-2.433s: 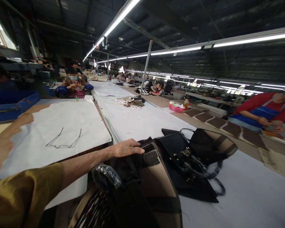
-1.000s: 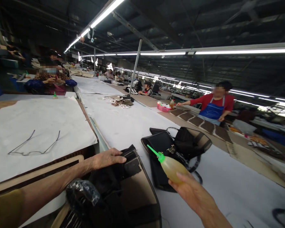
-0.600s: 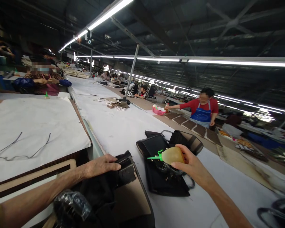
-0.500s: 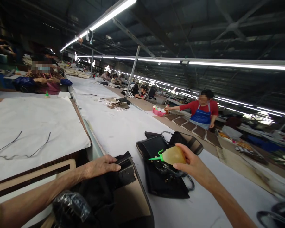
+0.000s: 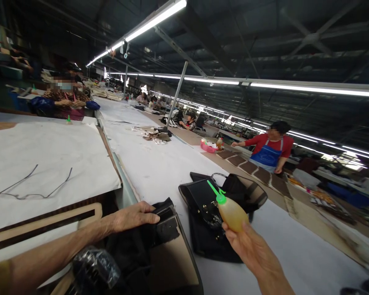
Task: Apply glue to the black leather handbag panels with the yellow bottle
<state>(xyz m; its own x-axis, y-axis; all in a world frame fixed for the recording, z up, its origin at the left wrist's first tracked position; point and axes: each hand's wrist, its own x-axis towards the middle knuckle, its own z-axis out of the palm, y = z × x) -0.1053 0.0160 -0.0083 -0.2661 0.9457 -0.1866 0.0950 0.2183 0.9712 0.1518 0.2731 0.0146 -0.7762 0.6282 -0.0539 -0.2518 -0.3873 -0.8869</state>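
My left hand point(image 5: 134, 215) rests on the top edge of a black and tan bag panel point(image 5: 172, 254) at the near edge of the white table point(image 5: 160, 168), fingers curled over its black flap. My right hand point(image 5: 249, 248) grips a small yellowish squeeze bottle point(image 5: 232, 213) with a green nozzle pointing up and left. Just beyond the bottle lies a black handbag point(image 5: 209, 205) with metal hardware and a tan lining.
A bent wire point(image 5: 33, 184) lies on white paper point(image 5: 49, 155) to the left. A person in red with a blue apron point(image 5: 269, 151) works at the right table near a pink tray point(image 5: 207, 146). Other workers sit further back. Crumpled plastic point(image 5: 92, 268) sits near my left forearm.
My right hand came into view holding the bottle, raised it over the black handbag, then drew it back toward me with the nozzle tilted upward. My left hand stayed on the panel.
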